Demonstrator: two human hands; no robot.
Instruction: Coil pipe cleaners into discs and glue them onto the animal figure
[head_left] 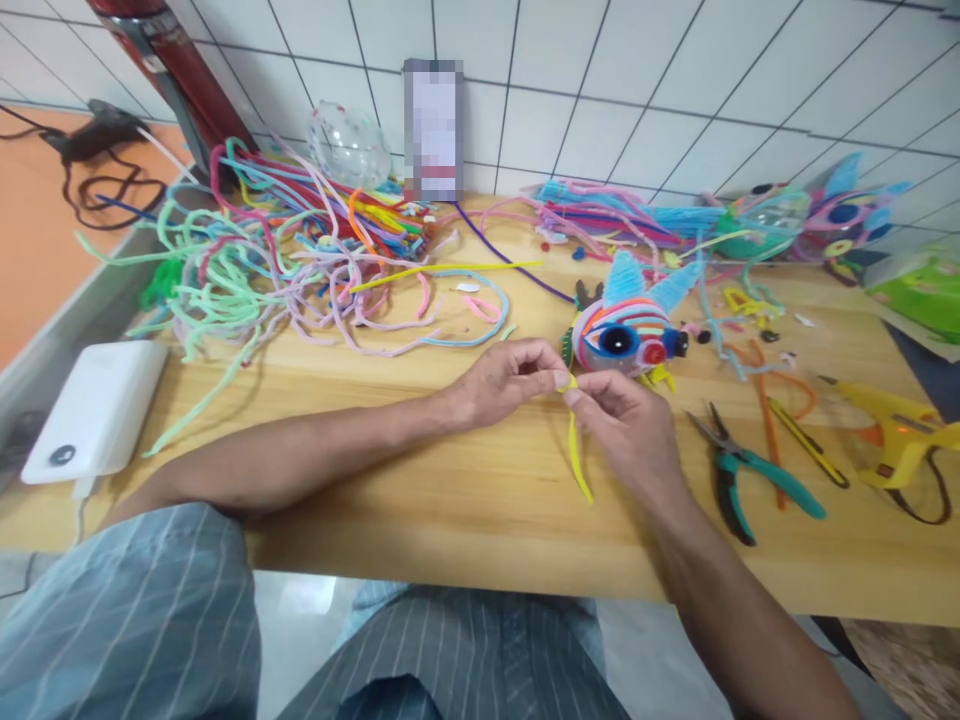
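Between both hands is a yellow pipe cleaner [576, 455], pinched near its upper end, where it looks bent or coiled; its free end hangs down toward the table. My left hand [517, 378] grips it between thumb and forefinger. From the other side, my right hand [626, 425] pinches the same spot, the fingertips almost meeting. Just behind the hands sits a colourful animal figure [626, 320] with light-blue ears, striped wrapping, dark eyes and a red nose. Its lower part is partly hidden by my fingers.
Green-blue pliers [739, 465], a yellow utility knife [808, 445] and a yellow glue gun [900, 430] lie right. Tangled pipe cleaners [247, 270] cover the back left, near a white power bank [97, 410]. A phone [435, 130] leans on the tiled wall. Another decorated figure [840, 215] stands back right.
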